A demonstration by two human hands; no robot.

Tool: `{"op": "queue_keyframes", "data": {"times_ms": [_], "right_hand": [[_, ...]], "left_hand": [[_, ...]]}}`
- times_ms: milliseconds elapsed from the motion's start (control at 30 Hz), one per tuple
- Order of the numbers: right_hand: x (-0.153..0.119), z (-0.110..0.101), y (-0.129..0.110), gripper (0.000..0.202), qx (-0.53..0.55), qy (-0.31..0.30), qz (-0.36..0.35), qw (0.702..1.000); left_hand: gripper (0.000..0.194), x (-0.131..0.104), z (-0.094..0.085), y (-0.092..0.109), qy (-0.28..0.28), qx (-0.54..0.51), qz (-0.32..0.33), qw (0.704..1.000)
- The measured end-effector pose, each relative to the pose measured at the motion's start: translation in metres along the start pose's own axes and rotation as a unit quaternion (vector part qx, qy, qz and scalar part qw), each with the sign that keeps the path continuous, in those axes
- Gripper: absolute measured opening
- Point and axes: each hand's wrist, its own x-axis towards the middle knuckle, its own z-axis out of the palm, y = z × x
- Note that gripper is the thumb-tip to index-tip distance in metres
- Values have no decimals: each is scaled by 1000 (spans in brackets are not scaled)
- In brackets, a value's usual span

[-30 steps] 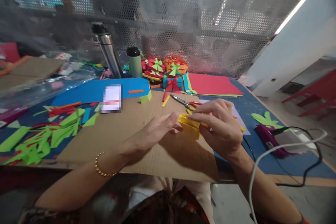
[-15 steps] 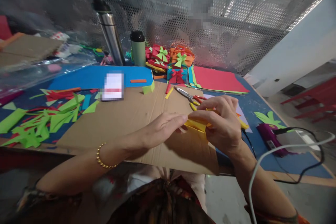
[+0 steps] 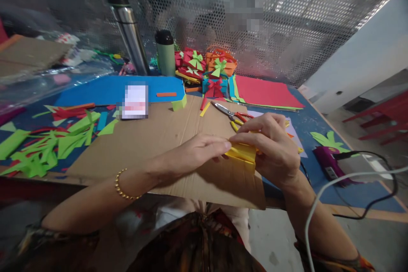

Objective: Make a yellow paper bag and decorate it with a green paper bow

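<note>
A folded piece of yellow paper [image 3: 242,155] is held above the cardboard sheet [image 3: 153,136]. My left hand [image 3: 194,155] pinches its left end between thumb and fingers. On its upper and right side, my right hand [image 3: 270,148] closes its bent fingers round the paper, partly hiding it. Just beyond my right hand, scissors [image 3: 225,109] with red handles lie on the cardboard, beside a yellow-handled tool [image 3: 235,126]. Small red and yellow paper strips [image 3: 205,109] rest left of the scissors.
Green and red paper scraps [image 3: 47,148] are heaped at the left. A phone [image 3: 135,101] lies by blue sheets [image 3: 95,90]. Behind stand a steel flask [image 3: 130,38], a green bottle [image 3: 165,55] and paper bags with bows [image 3: 219,68]. Red sheets [image 3: 267,92] and a purple power block [image 3: 330,165] sit right.
More of the yellow paper shows between my hands as my right hand has shifted slightly right. My left hand stays at its left end. The whole view has shifted a little.
</note>
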Motion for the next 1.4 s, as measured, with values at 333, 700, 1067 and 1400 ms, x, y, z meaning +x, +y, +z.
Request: {"op": "queue_keyframes", "data": {"times_ms": [333, 700, 1067, 1400], "right_hand": [[-2, 1, 3, 26, 28, -22, -3, 999], [1, -3, 10, 31, 46, -64, -30, 996], [1, -3, 13, 23, 52, -116, -24, 992], [2, -7, 13, 22, 78, -82, -30, 993]], "left_hand": [[33, 2, -3, -8, -36, -78, -36, 996], [38, 2, -3, -8, -78, -109, -14, 991], [34, 4, -6, -13, -81, -36, -6, 996], [31, 7, -8, -12, -81, -85, -9, 993]]}}
